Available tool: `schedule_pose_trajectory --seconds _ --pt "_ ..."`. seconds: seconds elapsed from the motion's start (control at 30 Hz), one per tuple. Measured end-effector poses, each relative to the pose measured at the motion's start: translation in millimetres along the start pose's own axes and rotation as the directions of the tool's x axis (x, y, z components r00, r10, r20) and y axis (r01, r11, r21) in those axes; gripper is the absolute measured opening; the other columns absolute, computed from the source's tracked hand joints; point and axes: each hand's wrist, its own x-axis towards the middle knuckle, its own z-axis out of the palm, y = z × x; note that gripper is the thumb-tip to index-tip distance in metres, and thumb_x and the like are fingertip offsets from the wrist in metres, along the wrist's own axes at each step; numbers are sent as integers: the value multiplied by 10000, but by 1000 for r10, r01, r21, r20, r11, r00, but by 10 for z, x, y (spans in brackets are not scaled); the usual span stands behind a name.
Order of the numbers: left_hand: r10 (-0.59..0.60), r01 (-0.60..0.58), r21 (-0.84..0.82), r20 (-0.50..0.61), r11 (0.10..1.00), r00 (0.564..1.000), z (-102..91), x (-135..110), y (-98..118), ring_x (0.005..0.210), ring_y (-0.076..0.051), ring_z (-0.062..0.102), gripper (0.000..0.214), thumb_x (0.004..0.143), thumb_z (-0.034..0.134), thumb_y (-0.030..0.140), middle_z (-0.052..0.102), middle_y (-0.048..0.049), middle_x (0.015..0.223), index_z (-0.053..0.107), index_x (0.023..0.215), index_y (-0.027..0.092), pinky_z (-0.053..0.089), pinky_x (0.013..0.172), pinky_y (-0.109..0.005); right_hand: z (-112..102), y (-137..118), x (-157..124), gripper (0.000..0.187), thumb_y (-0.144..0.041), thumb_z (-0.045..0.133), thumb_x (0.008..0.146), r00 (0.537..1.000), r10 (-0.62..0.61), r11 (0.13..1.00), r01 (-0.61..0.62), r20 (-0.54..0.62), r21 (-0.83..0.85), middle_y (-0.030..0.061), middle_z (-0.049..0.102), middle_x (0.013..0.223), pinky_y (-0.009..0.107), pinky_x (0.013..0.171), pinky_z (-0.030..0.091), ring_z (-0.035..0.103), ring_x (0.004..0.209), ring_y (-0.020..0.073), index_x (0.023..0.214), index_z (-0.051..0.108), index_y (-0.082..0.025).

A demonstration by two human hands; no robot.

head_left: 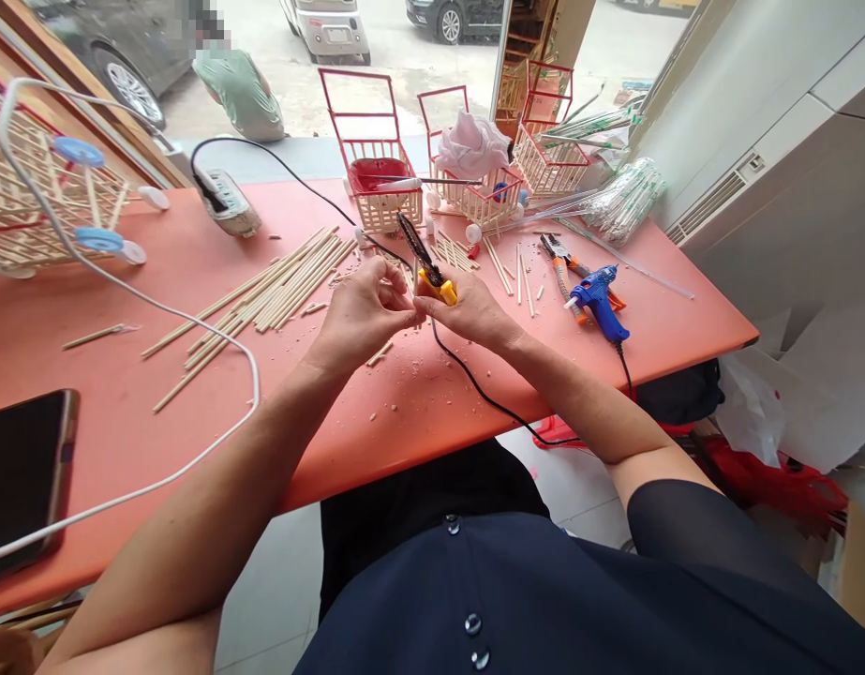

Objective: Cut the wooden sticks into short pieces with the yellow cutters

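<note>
My right hand (470, 305) is closed round a yellow-handled hand tool (439, 284), whose long dark jaws point up and away from me; whether it is pliers or scissors is unclear. Beside it my left hand (365, 305) is closed in a pinch, its fingertips almost touching my right thumb. A pale short stick seems to stand between the two hands, mostly hidden by fingers. Left of my left hand lies a pile of thin wooden sticks (291, 277). Shorter cut sticks (456, 251) and crumbs lie just beyond and below the hands.
Small stick-built carts (386, 202) with red frames line the far edge; another cart (35, 187) stands left. A blue glue gun (601, 305) and pliers (562, 267) lie right. A white cable (186, 319), phone (24, 469) and power strip (228, 202) are left. A person (239, 89) sits outside.
</note>
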Motion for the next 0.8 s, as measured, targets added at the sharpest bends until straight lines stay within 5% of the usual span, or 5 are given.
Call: schedule_pose_trajectory --seconds 0.27,0.43,0.53,0.8 --pt "-16 27 -132 86 991 996 -45 24 -44 697 -221 791 611 536 1085 318 743 27 685 585 879 251 601 684 -314 11 47 13 212 -358 737 842 1000 -21 993 23 -15 119 -7 625 885 331 791 462 583 865 175 922 597 -220" --pt "-68 93 -191 134 977 989 -76 -26 -56 735 -217 774 549 548 1102 393 824 -69 789 724 890 190 583 717 -328 -58 4 1 239 -345 779 888 994 29 957 -58 107 283 -28 630 824 290 646 416 553 734 126 914 577 -221" --pt "-99 135 -208 174 969 980 -101 -62 -61 714 -174 707 451 604 1061 430 854 -118 849 809 860 158 544 698 -304 -72 18 11 293 -335 846 867 995 58 935 -82 80 345 -41 621 794 281 607 421 559 711 121 933 585 -219" --pt "-106 130 -228 117 965 987 -12 -146 -28 629 -136 581 406 589 1060 459 824 -106 779 841 763 165 423 586 -276 -32 48 24 376 -463 876 885 997 53 957 -67 58 281 -41 609 792 273 618 401 546 758 125 941 597 -217"
